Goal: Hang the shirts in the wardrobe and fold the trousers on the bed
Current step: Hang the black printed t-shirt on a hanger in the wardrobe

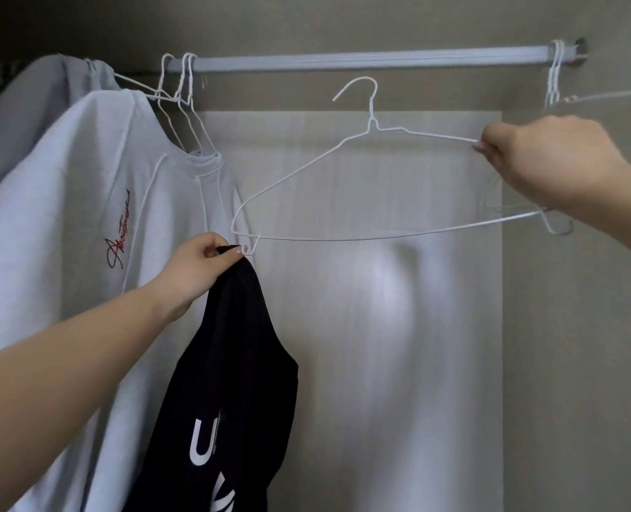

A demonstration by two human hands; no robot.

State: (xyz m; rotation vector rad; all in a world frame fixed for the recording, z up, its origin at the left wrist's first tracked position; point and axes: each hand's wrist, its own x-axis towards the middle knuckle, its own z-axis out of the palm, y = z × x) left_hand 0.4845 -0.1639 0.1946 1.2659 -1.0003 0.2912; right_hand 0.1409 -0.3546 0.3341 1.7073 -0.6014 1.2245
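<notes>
Inside the wardrobe, my right hand (535, 160) pinches the right shoulder of a white wire hanger (299, 168), which is off the rail and tilted down to the left. My left hand (199, 267) grips the top of a black shirt (232, 393) with white lettering, right at the hanger's lower left corner. The black shirt hangs down from that hand. A white shirt (66, 234) with a red and black script logo hangs on the silver rail (362, 62) at the left.
Several empty white wire hangers (181, 101) hang on the rail beside the white shirt, and more hangers (555, 79) sit at the rail's right end. A grey garment (29, 116) hangs at far left. The pale back panel (399, 290) of the wardrobe lies behind.
</notes>
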